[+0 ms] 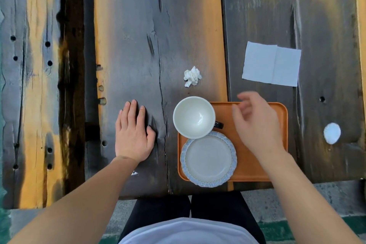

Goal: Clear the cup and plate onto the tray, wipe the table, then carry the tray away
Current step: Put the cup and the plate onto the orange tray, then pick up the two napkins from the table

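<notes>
Dark, weathered wood makes up the plank table (150, 25), its boards cracked, knotted and streaked with orange where the surface has worn; grey concrete ground shows past the near edge. In the head view, a rectangular orange tray (249, 166) with rounded corners sits at the near edge. On it stands a round white ceramic cup (193, 117) with a dark handle, overhanging the tray's far left corner, and just nearer, touching it, lies a round pale plate with a fluted blue-grey rim (209, 159).

Beyond the cup a crumpled white paper tissue (192, 76) rests on the wood. A flat, creased white paper napkin (271, 63) lies to the far right, and a small round white object (332, 133), perhaps a lid, sits right of the tray.

The left hand (132, 134) lies flat on the table, fingers straight and close together. The right hand (255, 123) hovers over the tray, blurred, its fingers loosely spread and holding nothing.
</notes>
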A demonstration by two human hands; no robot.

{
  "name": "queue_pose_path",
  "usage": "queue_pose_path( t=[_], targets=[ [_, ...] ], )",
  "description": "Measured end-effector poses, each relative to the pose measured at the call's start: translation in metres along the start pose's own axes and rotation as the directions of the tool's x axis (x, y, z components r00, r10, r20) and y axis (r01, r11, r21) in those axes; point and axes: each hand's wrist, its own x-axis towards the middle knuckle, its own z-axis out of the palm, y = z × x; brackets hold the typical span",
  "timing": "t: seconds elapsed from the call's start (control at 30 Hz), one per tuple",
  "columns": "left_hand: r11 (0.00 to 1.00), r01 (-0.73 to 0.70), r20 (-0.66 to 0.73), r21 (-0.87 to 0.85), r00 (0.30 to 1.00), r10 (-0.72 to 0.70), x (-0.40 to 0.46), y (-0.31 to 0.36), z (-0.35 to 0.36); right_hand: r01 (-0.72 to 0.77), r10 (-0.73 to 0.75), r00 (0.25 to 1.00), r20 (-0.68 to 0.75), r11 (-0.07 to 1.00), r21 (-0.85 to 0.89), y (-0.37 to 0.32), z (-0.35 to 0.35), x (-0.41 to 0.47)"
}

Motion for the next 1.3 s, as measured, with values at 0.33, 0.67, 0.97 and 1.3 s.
queue_pose_path(
  t=[0.33,0.67,0.97,1.3],
  targets=[
    [1.000,-0.004,-0.019,-0.023,1.000,0.004,0.000,0.000,-0.002,0.270,-0.237,0.946,0.223,0.954,-0.130,-0.066,0.059,0.099],
    [1.000,0.001,-0.008,-0.020,1.000,-0.001,0.000,0.001,-0.003,0.216,-0.187,0.956,0.224,0.969,-0.117,-0.059,0.067,0.110],
    [1.000,0.011,-0.002,-0.010,1.000,-0.011,0.000,0.000,-0.001,0.005,-0.006,0.999,-0.052,1.000,-0.019,0.001,0.015,0.037],
    [1.000,0.022,-0.037,-0.023,0.999,-0.023,-0.001,-0.001,0.004,0.006,-0.003,0.997,0.073,0.999,-0.039,0.029,0.036,-0.026]
  ],
)
